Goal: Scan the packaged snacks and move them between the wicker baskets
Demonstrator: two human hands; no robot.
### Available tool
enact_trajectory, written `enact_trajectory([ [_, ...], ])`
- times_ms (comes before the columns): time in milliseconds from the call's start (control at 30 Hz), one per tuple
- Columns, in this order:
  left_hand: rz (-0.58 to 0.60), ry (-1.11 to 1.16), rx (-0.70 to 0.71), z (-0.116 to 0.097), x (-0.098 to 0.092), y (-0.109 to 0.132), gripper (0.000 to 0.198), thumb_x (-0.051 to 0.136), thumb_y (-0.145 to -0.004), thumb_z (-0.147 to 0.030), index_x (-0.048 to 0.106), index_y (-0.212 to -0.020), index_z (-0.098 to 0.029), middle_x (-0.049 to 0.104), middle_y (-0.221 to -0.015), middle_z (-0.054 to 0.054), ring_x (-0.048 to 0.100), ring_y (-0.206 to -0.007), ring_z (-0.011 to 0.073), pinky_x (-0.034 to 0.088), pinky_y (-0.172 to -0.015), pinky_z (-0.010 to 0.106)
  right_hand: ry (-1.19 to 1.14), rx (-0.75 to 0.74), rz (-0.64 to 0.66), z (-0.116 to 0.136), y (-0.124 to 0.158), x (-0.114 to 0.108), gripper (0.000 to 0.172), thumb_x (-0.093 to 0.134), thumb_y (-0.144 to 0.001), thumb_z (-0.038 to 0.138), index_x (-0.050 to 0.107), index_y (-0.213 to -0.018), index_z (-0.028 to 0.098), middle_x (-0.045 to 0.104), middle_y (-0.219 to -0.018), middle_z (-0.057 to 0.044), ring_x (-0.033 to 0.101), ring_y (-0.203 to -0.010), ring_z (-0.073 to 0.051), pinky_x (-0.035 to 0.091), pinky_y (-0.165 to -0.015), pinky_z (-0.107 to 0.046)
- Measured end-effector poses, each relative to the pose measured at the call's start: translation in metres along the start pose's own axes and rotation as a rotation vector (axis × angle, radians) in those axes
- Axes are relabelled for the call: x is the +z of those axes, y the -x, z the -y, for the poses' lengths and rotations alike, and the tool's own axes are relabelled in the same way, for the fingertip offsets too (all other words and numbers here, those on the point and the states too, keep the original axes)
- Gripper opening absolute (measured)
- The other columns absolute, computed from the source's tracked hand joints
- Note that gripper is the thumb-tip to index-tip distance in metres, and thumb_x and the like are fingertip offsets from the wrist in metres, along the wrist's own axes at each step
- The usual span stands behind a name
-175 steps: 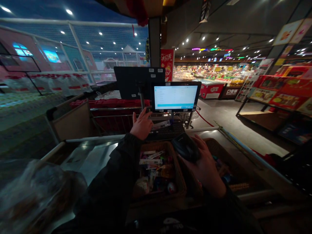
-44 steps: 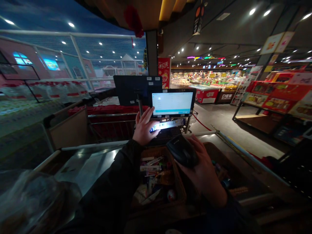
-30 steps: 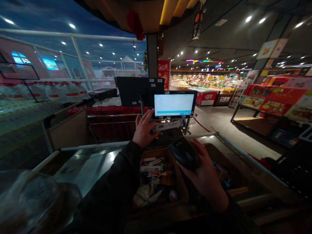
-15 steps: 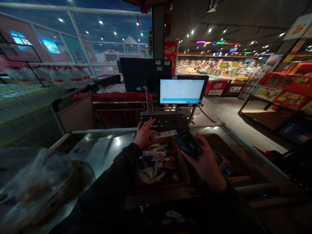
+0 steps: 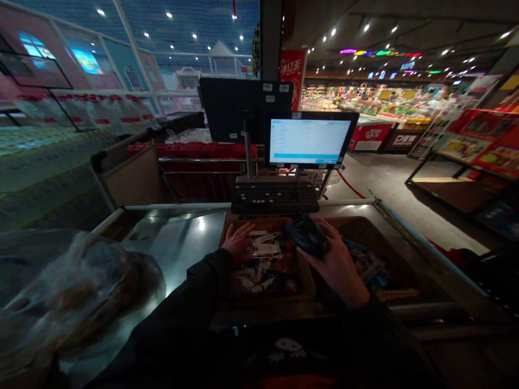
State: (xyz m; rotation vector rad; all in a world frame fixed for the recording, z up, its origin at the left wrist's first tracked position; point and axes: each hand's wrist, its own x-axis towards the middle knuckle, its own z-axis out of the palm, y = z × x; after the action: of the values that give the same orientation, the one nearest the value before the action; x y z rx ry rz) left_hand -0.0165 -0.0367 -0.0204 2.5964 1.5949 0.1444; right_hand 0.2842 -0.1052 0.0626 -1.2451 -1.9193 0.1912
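Note:
My right hand (image 5: 338, 265) grips a black handheld barcode scanner (image 5: 308, 236), its head pointing left over a wicker basket (image 5: 310, 283). Small wrapped goods fill that basket, among them a slim white packet (image 5: 265, 249) lying near its upper middle. Over the basket's left side is my left hand (image 5: 239, 241), with fingers stretched out beside the goods. It appears to hold nothing, though its thumb side is dim. Just beyond both hands stands a black keyboard (image 5: 275, 196), below a lit checkout screen (image 5: 308, 141).
A second wicker basket (image 5: 365, 224) with small goods sits to the right. On the left, a clear plastic bag (image 5: 93, 286) with something brownish inside rests on the metal counter (image 5: 182, 229). The back of another monitor (image 5: 245, 108) rises behind the keyboard.
My left hand has moved down from the keyboard's edge to the basket and let go of a slim packet. The scanner stays in my right hand. The view has tilted slightly down.

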Motion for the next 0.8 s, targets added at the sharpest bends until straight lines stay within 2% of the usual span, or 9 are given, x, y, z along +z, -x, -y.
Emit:
enact_trajectory([
  [100,0.019,-0.023,0.013,0.002,-0.001,0.008,0.043,0.082,-0.068,-0.044,0.074,-0.105,-0.023,0.031,-0.163,0.013,0.029,-0.149,0.0393,0.002,-0.120,0.069,0.006,0.007,-0.002,-0.007,0.002,-0.003,0.041,0.071,-0.083,0.036,0.067,-0.120,0.020,0.062,-0.131,-0.015,0.051,-0.133,-0.035,0.043,-0.111,-0.056],
  [200,-0.019,-0.012,0.040,-0.002,-0.008,0.014,0.054,0.081,-0.070,-0.050,0.071,-0.117,-0.026,0.031,-0.163,0.013,0.030,-0.149,0.0388,0.005,-0.120,0.069,0.037,0.034,-0.021,-0.018,0.004,-0.012,0.039,0.069,-0.084,0.037,0.069,-0.119,0.020,0.062,-0.131,-0.015,0.052,-0.132,-0.035,0.043,-0.109,-0.057],
  [333,-0.050,-0.009,0.110,-0.023,-0.020,0.004,0.055,0.079,-0.072,-0.052,0.071,-0.119,-0.026,0.035,-0.162,0.013,0.031,-0.148,0.0394,0.010,-0.118,0.071,0.097,0.078,-0.101,-0.038,0.008,-0.034,0.038,0.070,-0.083,0.039,0.070,-0.117,0.020,0.065,-0.127,-0.014,0.055,-0.129,-0.035,0.044,-0.108,-0.057],
  [467,-0.068,0.031,0.235,-0.065,-0.025,-0.031,0.049,0.072,-0.078,-0.056,0.071,-0.118,-0.027,0.038,-0.160,0.012,0.030,-0.149,0.0374,0.013,-0.118,0.071,0.154,0.104,-0.189,-0.060,0.012,-0.060,0.037,0.070,-0.083,0.041,0.072,-0.113,0.020,0.066,-0.126,-0.015,0.057,-0.125,-0.035,0.046,-0.107,-0.054],
  [567,-0.030,0.046,0.313,-0.105,-0.022,-0.066,0.043,0.073,-0.080,-0.055,0.073,-0.112,-0.026,0.039,-0.159,0.011,0.030,-0.149,0.0369,0.015,-0.117,0.071,0.193,0.136,-0.250,-0.073,0.016,-0.075,0.040,0.069,-0.084,0.044,0.072,-0.113,0.017,0.065,-0.127,-0.017,0.057,-0.125,-0.036,0.046,-0.107,-0.055],
  [667,0.041,0.011,0.369,-0.140,-0.011,-0.104,0.042,0.075,-0.079,-0.051,0.073,-0.110,-0.024,0.040,-0.159,0.013,0.030,-0.149,0.0370,0.017,-0.116,0.072,0.209,0.159,-0.267,-0.083,0.021,-0.086,0.042,0.068,-0.084,0.045,0.072,-0.113,0.015,0.065,-0.126,-0.019,0.055,-0.129,-0.039,0.047,-0.105,-0.057],
  [800,0.095,-0.066,0.381,-0.177,0.014,-0.150,0.041,0.076,-0.078,-0.048,0.074,-0.109,-0.022,0.042,-0.157,0.014,0.029,-0.150,0.0359,0.017,-0.118,0.070,0.203,0.195,-0.292,-0.100,0.026,-0.099,0.038,0.070,-0.082,0.042,0.072,-0.111,0.017,0.066,-0.124,-0.017,0.056,-0.127,-0.036,0.047,-0.106,-0.055],
])
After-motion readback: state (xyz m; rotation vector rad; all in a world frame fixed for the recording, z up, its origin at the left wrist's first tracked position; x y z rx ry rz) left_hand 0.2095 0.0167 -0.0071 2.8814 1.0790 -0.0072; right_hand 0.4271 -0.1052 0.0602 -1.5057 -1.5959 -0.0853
